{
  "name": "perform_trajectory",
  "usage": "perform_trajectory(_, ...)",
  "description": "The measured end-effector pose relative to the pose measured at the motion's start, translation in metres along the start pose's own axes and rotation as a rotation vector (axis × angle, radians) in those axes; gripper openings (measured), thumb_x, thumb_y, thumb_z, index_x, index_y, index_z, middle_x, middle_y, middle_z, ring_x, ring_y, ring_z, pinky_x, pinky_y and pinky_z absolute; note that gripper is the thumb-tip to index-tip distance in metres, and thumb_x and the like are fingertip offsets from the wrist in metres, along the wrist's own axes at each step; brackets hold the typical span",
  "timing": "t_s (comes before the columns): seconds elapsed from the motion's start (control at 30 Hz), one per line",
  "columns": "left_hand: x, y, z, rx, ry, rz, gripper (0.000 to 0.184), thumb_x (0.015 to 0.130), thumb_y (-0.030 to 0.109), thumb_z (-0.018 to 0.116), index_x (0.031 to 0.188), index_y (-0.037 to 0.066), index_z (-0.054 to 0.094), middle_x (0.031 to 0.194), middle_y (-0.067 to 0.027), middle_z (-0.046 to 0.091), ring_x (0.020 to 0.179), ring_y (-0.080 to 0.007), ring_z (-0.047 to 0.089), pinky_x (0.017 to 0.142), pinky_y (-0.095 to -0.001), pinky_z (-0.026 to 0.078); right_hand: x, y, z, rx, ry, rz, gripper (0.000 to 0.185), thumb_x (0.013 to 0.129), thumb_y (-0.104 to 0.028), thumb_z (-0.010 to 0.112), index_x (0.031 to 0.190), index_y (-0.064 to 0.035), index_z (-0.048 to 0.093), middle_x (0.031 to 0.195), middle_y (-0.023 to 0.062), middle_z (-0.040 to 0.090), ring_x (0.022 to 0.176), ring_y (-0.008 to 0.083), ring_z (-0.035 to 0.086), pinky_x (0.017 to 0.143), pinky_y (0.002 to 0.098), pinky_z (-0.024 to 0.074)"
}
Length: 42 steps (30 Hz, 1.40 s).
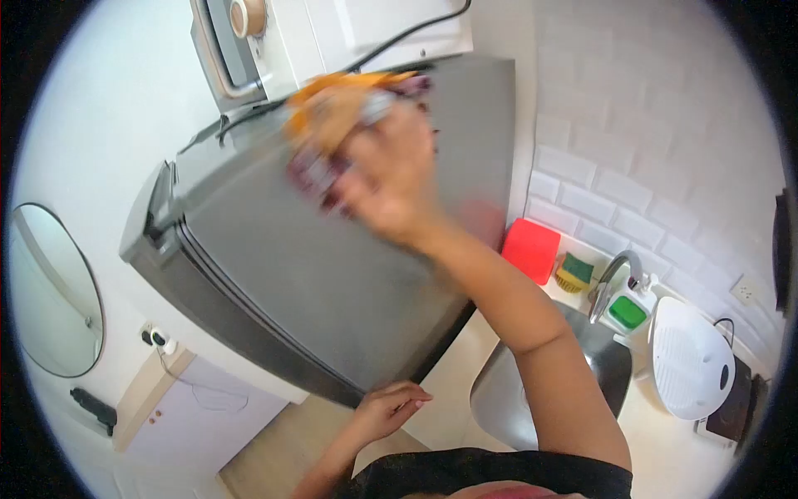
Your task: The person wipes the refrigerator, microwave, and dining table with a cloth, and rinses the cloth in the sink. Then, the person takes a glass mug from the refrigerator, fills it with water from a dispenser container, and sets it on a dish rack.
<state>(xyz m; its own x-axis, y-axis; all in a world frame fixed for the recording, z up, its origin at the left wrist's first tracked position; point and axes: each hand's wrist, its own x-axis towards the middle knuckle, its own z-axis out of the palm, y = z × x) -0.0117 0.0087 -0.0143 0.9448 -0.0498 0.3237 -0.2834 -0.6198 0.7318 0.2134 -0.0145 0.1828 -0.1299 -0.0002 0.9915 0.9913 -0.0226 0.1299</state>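
A grey refrigerator (332, 274) fills the middle of the view, its broad side turned towards me. My right hand (391, 170) is pressed to the upper part of that side with an orange, maroon and white cloth (328, 125) bunched under its fingers; hand and cloth are blurred by motion. Low down, my left hand (389, 412) rests by the refrigerator's bottom edge, fingers loosely extended and holding nothing. A black cable (407, 35) runs over the refrigerator's top edge near the cloth.
A white appliance (349, 33) stands atop the refrigerator. At right are a steel sink (490, 387), faucet (619, 274), red board (530, 249), sponge (576, 270) and white dish rack (690, 358). A round mirror (58, 291) and white cabinet (199, 407) are at left.
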Motion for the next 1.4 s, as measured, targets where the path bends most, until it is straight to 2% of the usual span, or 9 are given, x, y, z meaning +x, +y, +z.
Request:
perform_trajectory(0.37,0.039,-0.016,0.0,-0.219,-0.335,-0.059,0.016,0.091,0.012,0.054,0.1,0.004,0.063,0.095,-0.0064,0.062,0.087,-0.0205,0.06,0.076,-0.0298,0.047,0.05,0.117,-0.037,0.112,-0.197,-0.085,0.027,0.084,-0.03,0.051,0.092,-0.0075,0.063,0.086,0.0079,0.062,0.083,0.0267,0.057,0.085,0.0381,0.0386)
perform_trajectory(0.53,0.05,-0.025,-0.001,-0.259,-0.336,-0.058,0.017,0.092,0.013,0.053,0.101,0.003,0.062,0.095,-0.0067,0.061,0.089,-0.0204,0.06,0.077,-0.0306,0.047,0.037,0.197,-0.054,0.235,-0.204,0.247,0.029,0.085,-0.03,0.051,0.089,-0.0041,0.064,0.085,0.0106,0.063,0.081,0.0285,0.059,0.077,0.0368,0.0437)
perform_trajectory(0.6,0.048,-0.032,0.002,-0.256,-0.331,-0.08,0.017,0.092,0.014,0.052,0.101,0.003,0.062,0.096,-0.007,0.061,0.09,-0.0202,0.059,0.077,-0.0307,0.047,0.036,0.223,-0.063,0.136,-0.193,0.583,0.034,0.087,-0.031,0.047,0.09,-0.0013,0.061,0.085,0.0118,0.063,0.079,0.0292,0.058,0.074,0.036,0.0456)
perform_trajectory(0.83,0.053,-0.046,0.004,-0.252,-0.299,-0.135,0.019,0.093,0.015,0.051,0.102,0.003,0.062,0.099,-0.0074,0.059,0.094,-0.0199,0.057,0.081,-0.0292,0.045,0.102,0.298,-0.073,-0.68,-0.762,0.439,0.041,0.09,-0.042,0.041,0.09,-0.0045,0.059,0.081,0.0036,0.06,0.079,0.0148,0.056,0.067,0.0312,0.0444)
perform_trajectory(0.9,0.052,-0.047,0.008,-0.259,-0.31,-0.128,0.019,0.093,0.015,0.051,0.103,0.003,0.062,0.098,-0.0074,0.059,0.094,-0.0198,0.057,0.082,-0.0289,0.044,0.121,0.288,-0.045,0.292,-0.365,0.806,0.039,0.088,-0.044,0.044,0.084,-0.0097,0.062,0.069,0.0003,0.058,0.066,0.0109,0.054,0.058,0.0292,0.0427)
perform_trajectory(0.97,0.057,-0.048,0.009,-0.252,-0.313,-0.143,0.02,0.094,0.015,0.05,0.103,0.002,0.061,0.099,-0.0074,0.059,0.095,-0.0192,0.056,0.082,-0.0286,0.044,0.123,0.261,-0.041,0.216,-0.665,1.14,0.035,0.085,-0.045,0.049,0.082,-0.0133,0.063,0.068,-0.0026,0.057,0.064,0.0065,0.052,0.058,0.0239,0.0412)
perform_trajectory(1.1,0.059,-0.052,0.008,-0.29,-0.306,-0.151,0.02,0.094,0.016,0.049,0.104,0.002,0.061,0.099,-0.0075,0.058,0.096,-0.0189,0.056,0.082,-0.0288,0.044,0.103,0.328,0.0,-0.316,-1.055,0.776,0.052,0.078,-0.041,0.06,0.123,-0.0138,0.058,0.12,0.0145,0.059,0.107,0.0302,0.054,0.095,0.0394,0.0388)
perform_trajectory(1.23,0.057,-0.06,0.015,-0.307,-0.336,-0.095,0.02,0.094,0.014,0.049,0.105,0.002,0.06,0.1,-0.0077,0.059,0.096,-0.0189,0.056,0.083,-0.029,0.044,0.112,0.302,-0.016,-0.352,-1.268,0.585,0.055,0.079,-0.045,0.059,0.123,-0.0119,0.058,0.126,0.012,0.055,0.113,0.0293,0.051,0.097,0.0393,0.0363)
perform_trajectory(1.4,0.059,-0.054,0.01,-0.272,-0.31,-0.06,0.019,0.094,0.012,0.049,0.103,0.0,0.06,0.1,-0.0078,0.058,0.095,-0.019,0.056,0.083,-0.0291,0.045,0.123,0.248,-0.043,-0.378,-1.235,0.848,0.062,0.08,-0.052,0.049,0.125,-0.0085,0.054,0.121,0.0138,0.057,0.103,0.0286,0.056,0.087,0.0431,0.0441)
